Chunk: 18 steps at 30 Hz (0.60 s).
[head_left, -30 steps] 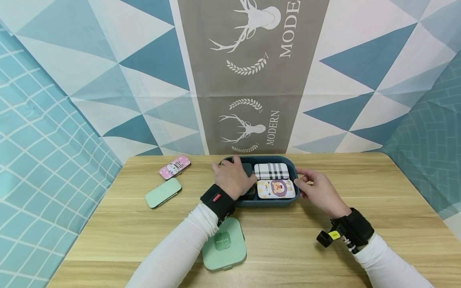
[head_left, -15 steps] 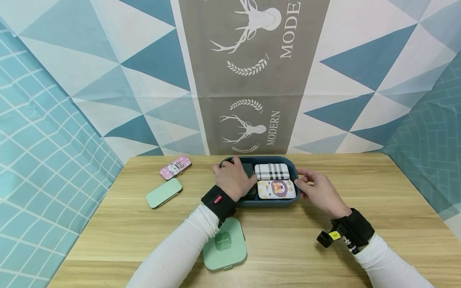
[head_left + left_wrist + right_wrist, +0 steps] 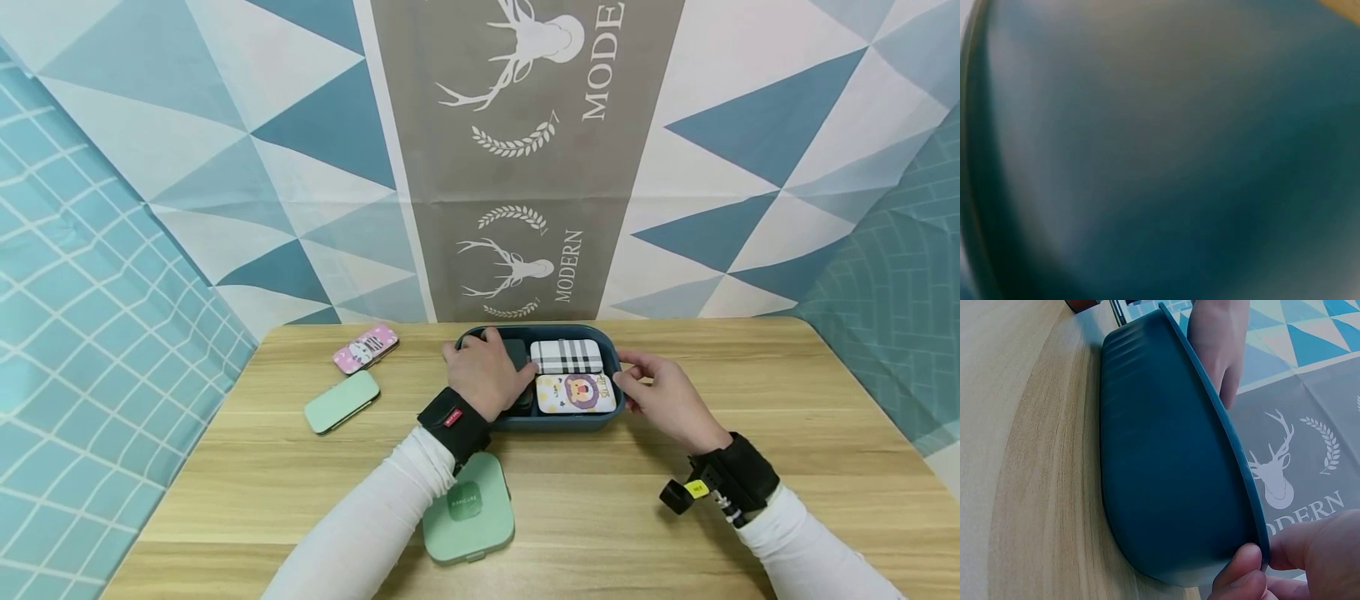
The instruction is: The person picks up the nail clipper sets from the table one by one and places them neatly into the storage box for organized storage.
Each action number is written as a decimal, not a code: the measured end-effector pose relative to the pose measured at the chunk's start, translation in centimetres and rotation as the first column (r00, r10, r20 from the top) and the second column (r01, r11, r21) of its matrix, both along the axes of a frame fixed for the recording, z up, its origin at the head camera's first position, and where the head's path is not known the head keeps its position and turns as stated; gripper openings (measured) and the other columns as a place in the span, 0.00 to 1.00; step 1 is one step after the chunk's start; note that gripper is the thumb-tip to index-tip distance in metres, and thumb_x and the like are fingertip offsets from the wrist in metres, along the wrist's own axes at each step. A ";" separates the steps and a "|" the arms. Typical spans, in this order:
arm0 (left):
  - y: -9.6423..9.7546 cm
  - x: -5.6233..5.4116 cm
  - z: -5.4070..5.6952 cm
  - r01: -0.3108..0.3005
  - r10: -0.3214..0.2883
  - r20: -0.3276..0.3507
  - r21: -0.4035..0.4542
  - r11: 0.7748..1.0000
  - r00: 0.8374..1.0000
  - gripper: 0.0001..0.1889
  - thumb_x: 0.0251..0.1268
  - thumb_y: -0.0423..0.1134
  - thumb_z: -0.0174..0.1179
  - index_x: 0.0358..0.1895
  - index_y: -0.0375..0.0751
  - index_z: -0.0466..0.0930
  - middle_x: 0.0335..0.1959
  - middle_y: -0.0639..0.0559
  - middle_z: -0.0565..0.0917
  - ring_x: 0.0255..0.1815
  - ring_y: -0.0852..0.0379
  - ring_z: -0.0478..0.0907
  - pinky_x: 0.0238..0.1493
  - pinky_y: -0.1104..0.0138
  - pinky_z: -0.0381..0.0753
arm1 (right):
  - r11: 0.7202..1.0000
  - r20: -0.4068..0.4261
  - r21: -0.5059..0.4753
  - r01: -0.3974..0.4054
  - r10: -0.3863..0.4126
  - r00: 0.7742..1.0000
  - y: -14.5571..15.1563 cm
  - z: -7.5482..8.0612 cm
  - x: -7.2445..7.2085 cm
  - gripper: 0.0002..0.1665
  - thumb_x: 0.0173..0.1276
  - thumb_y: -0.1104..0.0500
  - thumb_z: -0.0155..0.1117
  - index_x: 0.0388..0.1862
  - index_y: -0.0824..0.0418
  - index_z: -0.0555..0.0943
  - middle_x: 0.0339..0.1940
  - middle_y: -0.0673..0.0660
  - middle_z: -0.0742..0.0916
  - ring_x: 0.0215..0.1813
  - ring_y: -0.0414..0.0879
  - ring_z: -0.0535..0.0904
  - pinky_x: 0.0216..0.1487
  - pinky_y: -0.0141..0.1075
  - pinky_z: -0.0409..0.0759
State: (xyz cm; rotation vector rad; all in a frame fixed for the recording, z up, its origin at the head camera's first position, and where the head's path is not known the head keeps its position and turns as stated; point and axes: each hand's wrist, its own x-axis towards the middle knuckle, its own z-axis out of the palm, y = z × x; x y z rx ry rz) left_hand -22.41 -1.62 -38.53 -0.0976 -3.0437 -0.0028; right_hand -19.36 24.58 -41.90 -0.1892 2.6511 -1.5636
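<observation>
A dark blue storage box (image 3: 551,423) stands at the table's back edge. My right hand (image 3: 663,396) pinches its right-end rim between thumb and fingers, as the right wrist view shows close up. My left hand (image 3: 483,371) reaches into the left part, over a dark green case (image 3: 516,353); its grip there is partly hidden. Lying in the right part are a black-and-white plaid case (image 3: 566,357) and, in front of it, a white case with a lion print (image 3: 576,393). The left wrist view shows only a blurred blue-green surface.
To the left lie a pink cartoon case (image 3: 364,348) and a pale green oblong case (image 3: 342,402). A square green manicure case (image 3: 468,521) lies in front of the box, partly beneath the left forearm. A patterned cloth wall (image 3: 525,167) rises directly behind the table (image 3: 600,517).
</observation>
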 end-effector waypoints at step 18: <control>-0.5 1.1 0.4 0.039 -0.045 -0.162 -0.044 0.998 0.986 0.44 0.63 0.77 0.63 0.55 0.33 0.81 0.42 0.38 0.86 0.38 0.42 0.86 0.52 0.49 0.77 | 1.000 -0.005 0.004 -0.001 0.001 1.000 -0.1 0.1 0.1 0.29 0.83 0.63 0.58 0.78 0.72 0.69 0.40 0.64 0.80 0.33 0.52 0.80 0.32 0.39 0.82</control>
